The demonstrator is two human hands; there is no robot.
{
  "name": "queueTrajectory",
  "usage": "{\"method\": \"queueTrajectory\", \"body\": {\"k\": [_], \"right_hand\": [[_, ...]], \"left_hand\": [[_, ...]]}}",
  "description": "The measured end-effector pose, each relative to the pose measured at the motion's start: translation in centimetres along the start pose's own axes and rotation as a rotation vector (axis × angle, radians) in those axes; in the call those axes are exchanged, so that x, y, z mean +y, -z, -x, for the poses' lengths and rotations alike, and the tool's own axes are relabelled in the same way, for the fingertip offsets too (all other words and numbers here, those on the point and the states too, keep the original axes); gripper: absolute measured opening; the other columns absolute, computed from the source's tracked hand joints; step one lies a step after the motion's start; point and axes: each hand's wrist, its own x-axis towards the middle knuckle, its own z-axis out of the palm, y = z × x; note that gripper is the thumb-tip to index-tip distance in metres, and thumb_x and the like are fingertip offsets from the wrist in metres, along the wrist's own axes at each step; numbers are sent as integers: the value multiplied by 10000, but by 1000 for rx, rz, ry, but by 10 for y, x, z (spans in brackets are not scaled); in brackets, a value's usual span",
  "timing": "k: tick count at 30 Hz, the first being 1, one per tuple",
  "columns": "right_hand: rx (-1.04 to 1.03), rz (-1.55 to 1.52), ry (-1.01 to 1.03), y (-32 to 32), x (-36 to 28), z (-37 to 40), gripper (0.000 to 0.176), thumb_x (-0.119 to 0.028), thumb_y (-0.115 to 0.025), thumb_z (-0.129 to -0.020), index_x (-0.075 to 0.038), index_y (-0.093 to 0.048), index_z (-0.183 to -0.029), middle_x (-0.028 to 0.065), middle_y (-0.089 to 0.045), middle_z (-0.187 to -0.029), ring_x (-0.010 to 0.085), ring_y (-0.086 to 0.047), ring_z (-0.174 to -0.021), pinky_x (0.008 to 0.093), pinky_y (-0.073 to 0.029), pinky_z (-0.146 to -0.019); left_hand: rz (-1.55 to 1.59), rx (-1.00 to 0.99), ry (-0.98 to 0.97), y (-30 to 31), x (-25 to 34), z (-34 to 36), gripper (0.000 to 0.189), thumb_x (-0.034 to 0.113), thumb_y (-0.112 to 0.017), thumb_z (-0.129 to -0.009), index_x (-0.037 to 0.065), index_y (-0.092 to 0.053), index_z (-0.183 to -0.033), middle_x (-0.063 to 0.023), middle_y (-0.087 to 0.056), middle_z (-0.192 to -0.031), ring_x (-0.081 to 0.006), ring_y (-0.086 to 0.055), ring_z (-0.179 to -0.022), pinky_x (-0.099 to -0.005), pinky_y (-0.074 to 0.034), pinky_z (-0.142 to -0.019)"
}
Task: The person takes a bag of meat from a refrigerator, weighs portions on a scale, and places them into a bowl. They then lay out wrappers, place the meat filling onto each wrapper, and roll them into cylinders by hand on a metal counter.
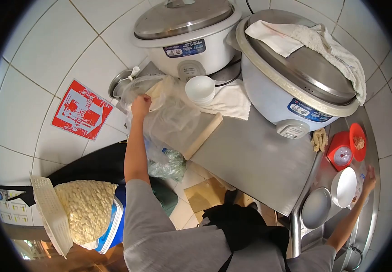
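My left hand (140,105) is closed at the edge of a large clear plastic bag (171,120) on the left end of the steel table. A wooden edge (203,136) runs along the bag's right side. My right hand (369,180) reaches far to the right, over the steel sink counter. Its fingers look curled by a small clear plastic bag (358,187), but what they hold, if anything, is too small to make out. Close by are a white bowl (343,187), a round metal lid or pan (316,208) and a red scale (340,152) with a red plate (357,142).
Two big rice cookers (191,43) stand along the wall, the right one with a towel (304,43) on its lid. White bowls (200,89) are stacked on a cloth (232,102). A bag of pale pieces (85,211) sits at lower left beside a white basket (51,213).
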Motion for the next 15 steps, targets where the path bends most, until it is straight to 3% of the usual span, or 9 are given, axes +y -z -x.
{"method": "queueTrajectory", "body": {"k": [1,5,8,10,12,14,15], "right_hand": [[0,-1,-2,7,2,2,616,-575,-512,-847,-80,-590,-1205,185,-601,-1158,339,-574,-1079,381,-438,-909],[28,-113,-19,29,5,4,606,-555,-497,-868,-68,-574,-1221,165,-595,-1180,300,-575,-1097,353,-434,-921],[37,-182,-5,27,18,1,604,-545,-491,-878,-66,-556,-1240,150,-592,-1193,271,-568,-1115,338,-427,-933],[53,-278,10,15,17,-7,607,-543,-489,-880,-64,-549,-1248,146,-591,-1198,258,-565,-1122,333,-423,-939],[8,-199,-38,16,14,-2,599,-513,-505,-885,-40,-539,-1251,152,-591,-1197,251,-558,-1132,324,-419,-946],[13,-251,-47,25,-6,10,571,-479,-502,-899,-28,-538,-1248,151,-592,-1198,249,-557,-1132,323,-416,-951],[11,-300,-45,33,-22,15,542,-444,-498,-914,-16,-538,-1244,151,-592,-1198,246,-557,-1131,322,-413,-956]], "left_hand": [[-13,-30,90,1,-3,-6,150,181,-615,-775,77,-676,-865,-118,-666,-778,-298,-637,-723,-388,-485,-646],[160,-21,101,9,-17,-29,166,216,-620,-763,89,-681,-851,-108,-674,-787,-293,-640,-735,-386,-489,-657],[264,-120,14,7,-20,-14,241,241,-634,-783,33,-670,-899,-112,-682,-821,-237,-648,-738,-350,-490,-696],[24,-212,-119,-10,-24,-13,221,256,-648,-739,98,-691,-886,-116,-673,-794,-268,-653,-746,-367,-493,-678],[-102,-259,-101,-3,-15,-14,233,249,-657,-730,104,-698,-908,-113,-677,-818,-251,-656,-763,-358,-495,-693],[76,-221,61,-3,-21,-21,216,247,-662,-718,112,-701,-882,-121,-675,-843,-240,-657,-788,-347,-492,-701],[151,-199,34,3,-31,-30,191,204,-643,-754,76,-686,-890,-97,-680,-825,-186,-650,-756,-303,-482,-691]]}}
